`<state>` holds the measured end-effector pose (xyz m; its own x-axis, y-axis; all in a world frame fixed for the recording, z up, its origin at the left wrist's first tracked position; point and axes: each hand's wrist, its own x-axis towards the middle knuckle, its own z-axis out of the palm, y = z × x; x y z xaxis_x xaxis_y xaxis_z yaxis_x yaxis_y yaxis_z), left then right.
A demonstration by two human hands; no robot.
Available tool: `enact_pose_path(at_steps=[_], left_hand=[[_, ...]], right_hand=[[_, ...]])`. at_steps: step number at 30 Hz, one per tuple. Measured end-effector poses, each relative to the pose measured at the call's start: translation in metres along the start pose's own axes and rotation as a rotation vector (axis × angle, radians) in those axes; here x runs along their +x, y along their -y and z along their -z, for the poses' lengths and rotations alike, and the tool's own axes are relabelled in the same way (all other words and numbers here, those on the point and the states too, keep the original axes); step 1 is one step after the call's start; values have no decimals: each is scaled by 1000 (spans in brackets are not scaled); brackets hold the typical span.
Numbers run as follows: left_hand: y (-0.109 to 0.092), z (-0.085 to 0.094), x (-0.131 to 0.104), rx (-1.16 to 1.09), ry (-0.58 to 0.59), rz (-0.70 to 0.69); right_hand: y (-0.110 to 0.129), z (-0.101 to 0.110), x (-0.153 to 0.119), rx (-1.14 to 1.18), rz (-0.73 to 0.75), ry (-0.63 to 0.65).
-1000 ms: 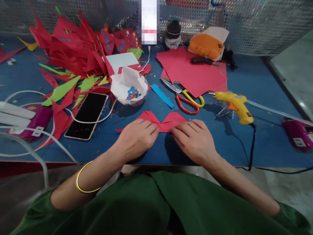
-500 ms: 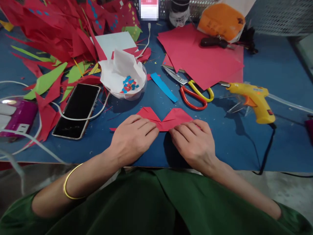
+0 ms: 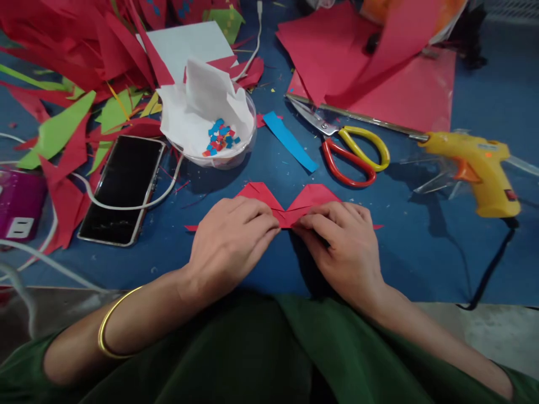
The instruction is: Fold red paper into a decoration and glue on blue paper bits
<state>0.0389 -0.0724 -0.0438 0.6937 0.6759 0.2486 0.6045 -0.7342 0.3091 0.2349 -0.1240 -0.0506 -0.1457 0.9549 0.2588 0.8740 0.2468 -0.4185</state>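
Observation:
A folded red paper (image 3: 314, 197) with two raised peaks and a notch between them lies on the blue table near its front edge. My left hand (image 3: 233, 238) has its fingers closed on the lower left part of the paper. On the lower right part, close to the notch, my right hand (image 3: 343, 241) pinches the paper between thumb and fingers. Thin red tips stick out past both hands. The part of the paper under my fingers is hidden.
Beyond the hands are a bowl (image 3: 248, 143) of paper bits, a blue strip (image 3: 290, 141) and scissors (image 3: 351, 160). A glue gun (image 3: 475, 163) lies right, a phone (image 3: 122, 191) left. Red sheets (image 3: 408, 84) and a scrap pile (image 3: 84, 50) lie behind; white cables cross the left.
The view has tilted down and come closer. My right fingers have drawn into a tighter pinch near the notch. A red sheet at the back right now stands lifted and bent.

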Motion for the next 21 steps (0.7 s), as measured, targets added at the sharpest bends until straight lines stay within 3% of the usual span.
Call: enact_pose_path(at_steps=[7, 21], left_hand=[[2, -3, 3, -69, -4, 90], [-2, -1, 9, -8, 13, 140]], right_hand=[[1, -1, 2, 5, -78, 35], [3, -1, 7, -9, -123, 66]])
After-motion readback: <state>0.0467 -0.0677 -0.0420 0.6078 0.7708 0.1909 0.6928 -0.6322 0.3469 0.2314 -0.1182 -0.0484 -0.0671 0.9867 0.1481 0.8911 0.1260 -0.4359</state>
